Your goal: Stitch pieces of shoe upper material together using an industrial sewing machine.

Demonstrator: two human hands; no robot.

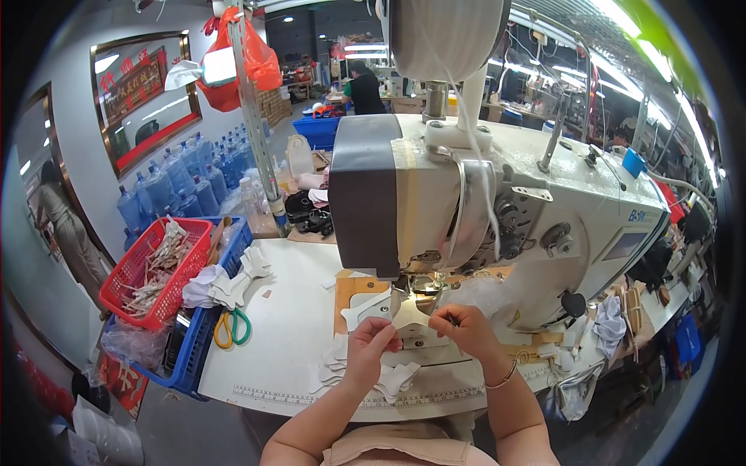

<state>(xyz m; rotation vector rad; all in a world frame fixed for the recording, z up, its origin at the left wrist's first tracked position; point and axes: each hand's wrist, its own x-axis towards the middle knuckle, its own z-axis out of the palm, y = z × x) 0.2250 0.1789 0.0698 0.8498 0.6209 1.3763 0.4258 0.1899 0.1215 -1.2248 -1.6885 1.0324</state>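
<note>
Under the needle of a large white industrial sewing machine [466,210] lies a pale cut piece of material [410,314], lit by the machine's lamp. My left hand [373,342] pinches it at the near left edge. On the right side, my right hand [471,329] has thumb and fingertips closed at the edge of the same piece. A second white shaped piece [365,309] lies just left of the needle area. Several similar white cut pieces [395,380] are spread beneath and beside my left wrist. The exact stitch line is too small to make out.
Scissors [232,329] with yellow and green handles lie on the left of the white table [287,342], near stacked white pieces [241,281]. A red basket [155,272] of strips sits over a blue crate [194,349]. Cloth scraps [611,325] are at right. A person [364,89] works further back.
</note>
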